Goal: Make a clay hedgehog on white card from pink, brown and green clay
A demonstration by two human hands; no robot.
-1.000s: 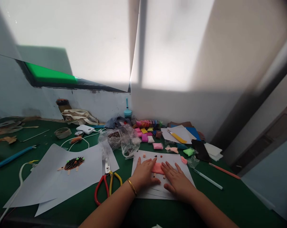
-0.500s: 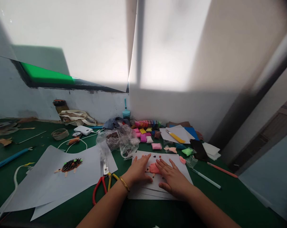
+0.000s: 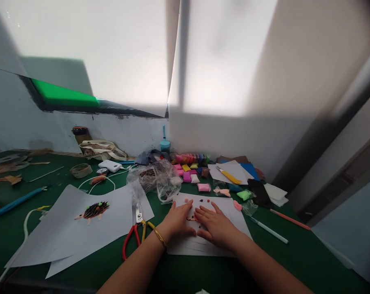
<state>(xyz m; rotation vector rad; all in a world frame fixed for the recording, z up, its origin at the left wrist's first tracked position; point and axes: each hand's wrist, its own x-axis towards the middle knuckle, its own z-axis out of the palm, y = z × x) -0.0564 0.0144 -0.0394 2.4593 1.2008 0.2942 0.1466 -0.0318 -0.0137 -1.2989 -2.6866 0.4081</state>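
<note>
A stack of white paper [image 3: 241, 228] lies in front of me, with a pink clay animal figure [image 3: 191, 218] on its top sheet. My right hand [image 3: 217, 226] is spread palm-down over the figure and covers most of its body. On the left side of the figure, my left hand [image 3: 179, 220] rests on the paper with fingers stretched and thumb apart. Neither hand grips anything. Small dark and pink clay bits [image 3: 208, 201] sit above the fingers. A lump of pink clay [image 3: 237, 205] is at the paper's right edge.
To the left, a clay hedgehog [image 3: 96, 210] lies on white sheets [image 3: 65, 241], beside red-handled pliers [image 3: 131, 241]. Behind are a crumpled plastic bag [image 3: 154, 177], several clay packets [image 3: 203, 187] and a yellow cutter [image 3: 229, 175]. A pale pen [image 3: 269, 230] lies right.
My right hand has slid left across the pink figure, nearer my left hand, covering more of the body. My left hand stays in about the same place. The view has shifted slightly.
</note>
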